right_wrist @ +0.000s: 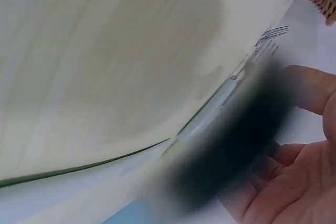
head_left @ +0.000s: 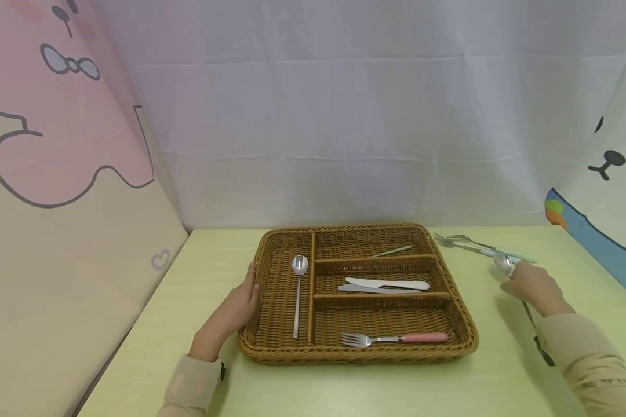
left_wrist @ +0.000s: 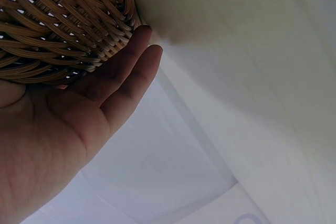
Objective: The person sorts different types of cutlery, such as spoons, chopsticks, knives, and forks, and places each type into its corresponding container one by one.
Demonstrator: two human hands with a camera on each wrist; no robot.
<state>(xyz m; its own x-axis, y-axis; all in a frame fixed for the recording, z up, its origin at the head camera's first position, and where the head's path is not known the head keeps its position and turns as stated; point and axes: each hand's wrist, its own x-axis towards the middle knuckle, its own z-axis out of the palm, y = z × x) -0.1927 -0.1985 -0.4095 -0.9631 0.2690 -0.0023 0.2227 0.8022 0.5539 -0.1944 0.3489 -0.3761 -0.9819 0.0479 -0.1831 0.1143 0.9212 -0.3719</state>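
Inside the wicker cutlery tray (head_left: 355, 355) at the table's middle, filling looks past halfway: a metal spoon (head_left: 299, 266) sits left, a pale-green handle (head_left: 393, 251) (the rest of that piece is hidden) behind, two table knives (head_left: 388, 284) between, and a pink-handled fork (head_left: 423, 337) in front. Outside, the right hand (head_left: 535, 286) grips another spoon (head_left: 503, 264) near two forks (head_left: 481, 251) seemingly left to go in, while the left hand (head_left: 237, 304) rests, fingers extended, against the tray. Behind the pale yellow-green table (head_left: 203, 255) hangs a white curtain (head_left: 318, 116), flanked by cartoon-printed panels (head_left: 57, 133).
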